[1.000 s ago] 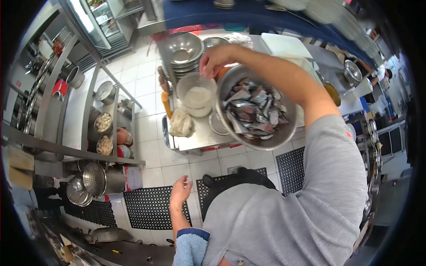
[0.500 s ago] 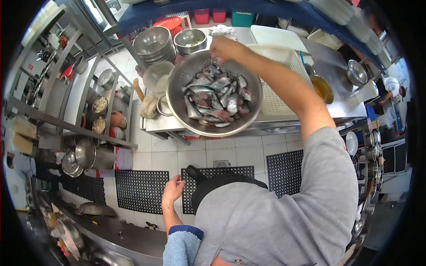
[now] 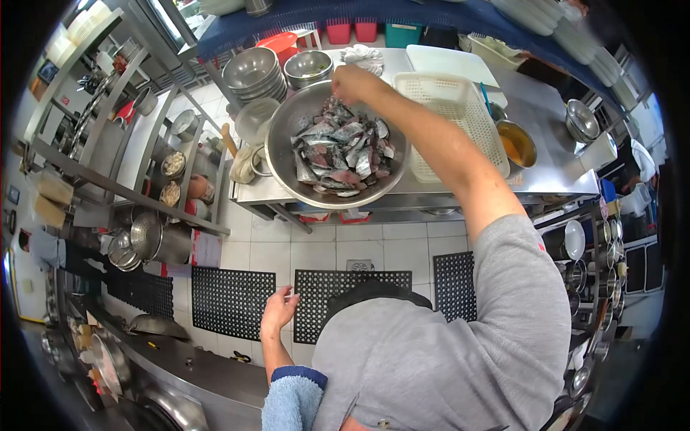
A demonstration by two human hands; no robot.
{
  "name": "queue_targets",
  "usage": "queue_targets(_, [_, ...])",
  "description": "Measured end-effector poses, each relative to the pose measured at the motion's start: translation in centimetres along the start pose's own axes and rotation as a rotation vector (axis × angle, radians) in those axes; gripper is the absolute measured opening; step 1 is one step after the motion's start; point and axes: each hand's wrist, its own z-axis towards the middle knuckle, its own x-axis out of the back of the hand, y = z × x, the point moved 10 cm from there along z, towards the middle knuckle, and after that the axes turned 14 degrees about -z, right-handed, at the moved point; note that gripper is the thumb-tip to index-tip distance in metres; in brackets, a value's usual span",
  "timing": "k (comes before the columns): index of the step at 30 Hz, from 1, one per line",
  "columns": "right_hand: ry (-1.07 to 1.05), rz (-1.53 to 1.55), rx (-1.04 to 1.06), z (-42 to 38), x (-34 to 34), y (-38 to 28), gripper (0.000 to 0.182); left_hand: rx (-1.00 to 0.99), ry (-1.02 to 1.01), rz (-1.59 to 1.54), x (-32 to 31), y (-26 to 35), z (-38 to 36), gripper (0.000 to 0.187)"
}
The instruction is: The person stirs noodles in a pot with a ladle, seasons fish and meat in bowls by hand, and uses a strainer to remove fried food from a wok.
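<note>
Looking down from our head, with the fish bowl as the centre of our clock and twelve pointing away from us, we see nearest, between six and seven, a blue towel (image 3: 293,399) over our left forearm. Past it, toward seven, our left hand (image 3: 279,310) hangs with nothing in it, fingers loosely parted, above the floor near a black perforated mat (image 3: 231,302). At the centre, the wide steel bowl (image 3: 282,147) sits on the steel counter (image 3: 546,108), heaped with silvery fish pieces (image 3: 338,156). Our right hand (image 3: 353,84) is well apart from the left, bent downward at the bowl's twelve o'clock side; its fingertips are partly hidden, so we cannot tell whether they grip anything. Beside the bowl at nine lies a crumpled cloth (image 3: 245,167), with a translucent tub (image 3: 254,122) just beyond it, toward ten. A white perforated basket (image 3: 447,122) stands at three, and past it a bowl of amber liquid (image 3: 530,141). Farther off, we find stacked steel bowls (image 3: 251,70) at ten and a white board (image 3: 453,66) at two.
</note>
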Motion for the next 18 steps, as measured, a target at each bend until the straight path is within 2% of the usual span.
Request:
queue_targets(2, [0.026, -0.167, -0.110, 1.2, 0.1, 3.5, 0.012, 0.006, 0.010, 0.011, 0.4, 0.1, -0.5, 0.042])
queue_targets(5, [-0.158, -0.047, -0.045, -1.6, -1.1, 3.6, 0.012, 0.038, 0.007, 0.036, 0.3, -2.8, -0.8, 0.043])
queue_targets(6, [-0.076, -0.006, 0.070, -2.6, -0.1, 1.6, 0.013, 0.055, -0.012, 0.044, 0.2, -3.5, -0.9, 0.044])
queue_targets(9, [0.121, 0.120, 0.016, 0.0, 0.8, 1.2, 0.016, 0.062, -0.056, 0.050, -0.7, -4.6, -1.0, 0.044])
queue_targets(12, [0.355, -0.372, 0.018, 2.1, 0.9, 1.5, 0.015, 0.008, -0.045, 0.058, -0.3, -4.4, -0.6, 0.043])
queue_targets(15, [0.264, -0.259, -0.081, 1.6, 0.8, 2.0, 0.015, 0.009, 0.002, -0.008, 0.6, -3.9, -0.6, 0.043])
queue_targets(18, [0.214, 0.116, -0.162, 1.3, 0.6, 1.3, 0.017, 0.041, -0.073, 0.034, -0.2, -5.4, -0.4, 0.044])
